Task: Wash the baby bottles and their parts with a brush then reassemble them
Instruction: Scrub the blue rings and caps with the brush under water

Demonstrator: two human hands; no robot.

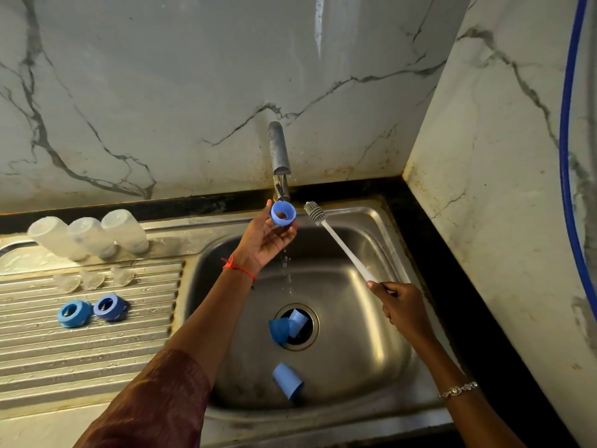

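Observation:
My left hand [268,239] holds a blue bottle cap [283,214] by its fingertips under the running tap [278,150], with the cap's open side facing me. My right hand [400,303] grips the white handle of a bottle brush [336,240], whose grey bristle head sits just right of the cap without touching it. Three clear bottles [90,236] stand upside down at the back of the drainboard. Three clear teats [92,279] lie in front of them, and two blue collar rings [92,310] lie nearer me.
Two blue caps [286,326] lie over the drain of the steel sink [365,324], and another blue cap [287,379] lies near its front wall. The ribbed drainboard [80,350] is on the left. Marble walls close the back and right, where a blue hose [565,124] hangs.

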